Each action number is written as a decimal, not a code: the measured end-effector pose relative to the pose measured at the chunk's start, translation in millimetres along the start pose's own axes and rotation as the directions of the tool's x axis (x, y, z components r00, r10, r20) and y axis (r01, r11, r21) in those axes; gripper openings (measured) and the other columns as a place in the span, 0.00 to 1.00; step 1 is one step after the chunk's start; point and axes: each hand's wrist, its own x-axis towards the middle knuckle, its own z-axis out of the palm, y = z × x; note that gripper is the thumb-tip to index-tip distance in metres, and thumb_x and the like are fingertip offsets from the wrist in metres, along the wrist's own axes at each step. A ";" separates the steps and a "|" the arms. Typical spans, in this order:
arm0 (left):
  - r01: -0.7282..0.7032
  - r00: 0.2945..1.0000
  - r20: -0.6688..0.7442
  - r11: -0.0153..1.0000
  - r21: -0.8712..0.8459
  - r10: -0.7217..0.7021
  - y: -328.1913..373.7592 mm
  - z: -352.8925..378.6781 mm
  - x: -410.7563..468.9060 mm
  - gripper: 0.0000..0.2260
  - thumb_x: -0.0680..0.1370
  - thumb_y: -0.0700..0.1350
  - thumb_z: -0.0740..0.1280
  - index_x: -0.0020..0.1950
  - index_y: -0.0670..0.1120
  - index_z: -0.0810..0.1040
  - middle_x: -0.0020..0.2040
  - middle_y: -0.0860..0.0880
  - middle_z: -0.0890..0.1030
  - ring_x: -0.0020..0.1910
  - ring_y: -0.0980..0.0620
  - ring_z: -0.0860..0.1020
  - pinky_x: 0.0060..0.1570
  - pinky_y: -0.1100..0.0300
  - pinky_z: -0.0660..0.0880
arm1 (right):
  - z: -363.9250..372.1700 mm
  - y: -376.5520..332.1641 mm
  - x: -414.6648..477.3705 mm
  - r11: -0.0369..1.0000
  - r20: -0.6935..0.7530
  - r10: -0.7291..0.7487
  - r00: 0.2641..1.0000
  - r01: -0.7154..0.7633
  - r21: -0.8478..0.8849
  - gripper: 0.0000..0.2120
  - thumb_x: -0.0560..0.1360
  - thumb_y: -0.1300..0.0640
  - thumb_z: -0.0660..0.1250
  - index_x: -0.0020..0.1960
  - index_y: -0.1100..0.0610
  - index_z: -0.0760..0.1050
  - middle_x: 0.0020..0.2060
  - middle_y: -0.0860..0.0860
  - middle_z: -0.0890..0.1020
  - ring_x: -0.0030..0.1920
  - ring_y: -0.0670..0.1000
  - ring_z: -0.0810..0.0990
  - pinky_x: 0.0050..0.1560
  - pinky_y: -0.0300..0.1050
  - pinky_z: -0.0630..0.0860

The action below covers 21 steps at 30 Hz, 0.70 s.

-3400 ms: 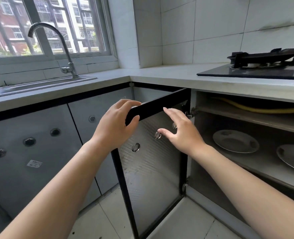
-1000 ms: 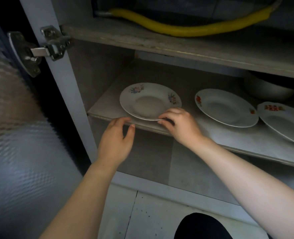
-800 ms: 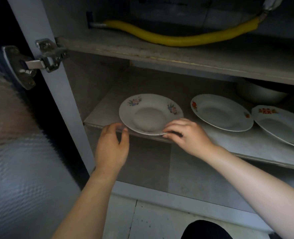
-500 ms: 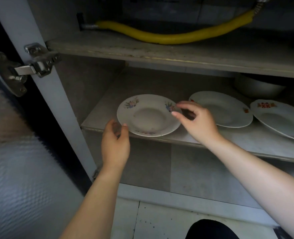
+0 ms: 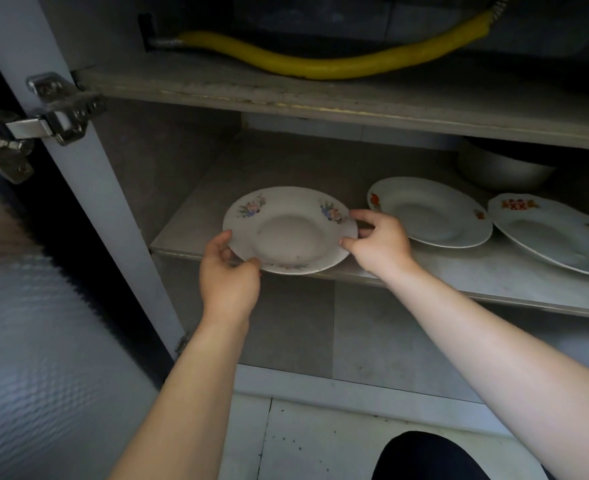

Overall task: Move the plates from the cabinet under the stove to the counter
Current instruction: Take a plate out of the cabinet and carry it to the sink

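Grey cabinet shelf (image 5: 196, 233) — plates (three)

Single head view, close, angled down and forward into open cabinet (image 5: 320, 98), hands low in frame

Left hand (image 5: 229, 275): fingers under the floral plate (image 5: 289, 230) at 7 o'clock, hidden by its rim. Rightmost plate (image 5: 556, 233) cut by frame edge at 3 o'clock. Bowl (image 5: 500, 171) at 2 o'clock: top hidden behind upper shelf (image 5: 320, 98). Yellow hose (image 5: 320, 65): far end leaves frame at 1 o'clock. Door panel (image 5: 44, 358) at 8 o'clock blurred.
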 end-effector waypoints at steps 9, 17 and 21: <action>-0.014 1.000 -0.006 0.995 0.104 0.015 -3.1 -2.7 4.2 0.32 0.73 0.35 0.64 0.75 0.47 0.56 0.50 0.55 0.75 0.56 0.50 0.76 0.60 0.46 0.74 | -18.8 4.6 -8.2 0.999 0.053 0.040 0.998 -0.042 0.027 0.28 0.68 0.62 0.73 0.65 0.53 0.71 0.55 0.49 0.80 0.47 0.44 0.79 0.44 0.33 0.72; -0.076 0.997 0.044 0.984 0.158 0.070 -2.4 -7.7 8.6 0.17 0.71 0.30 0.62 0.51 0.52 0.73 0.44 0.57 0.78 0.46 0.54 0.79 0.54 0.47 0.78 | -12.6 2.2 -2.4 0.988 0.107 0.129 0.986 -0.137 0.076 0.26 0.69 0.65 0.71 0.66 0.59 0.70 0.56 0.52 0.80 0.48 0.47 0.77 0.47 0.38 0.73; -0.058 0.998 0.033 0.986 0.156 0.053 -1.5 -10.5 1.9 0.17 0.71 0.31 0.64 0.52 0.50 0.71 0.44 0.57 0.77 0.46 0.56 0.78 0.53 0.47 0.78 | -17.9 8.1 -6.8 0.985 0.111 0.130 0.985 -0.141 0.098 0.25 0.68 0.66 0.72 0.64 0.58 0.71 0.49 0.47 0.78 0.43 0.44 0.77 0.40 0.35 0.74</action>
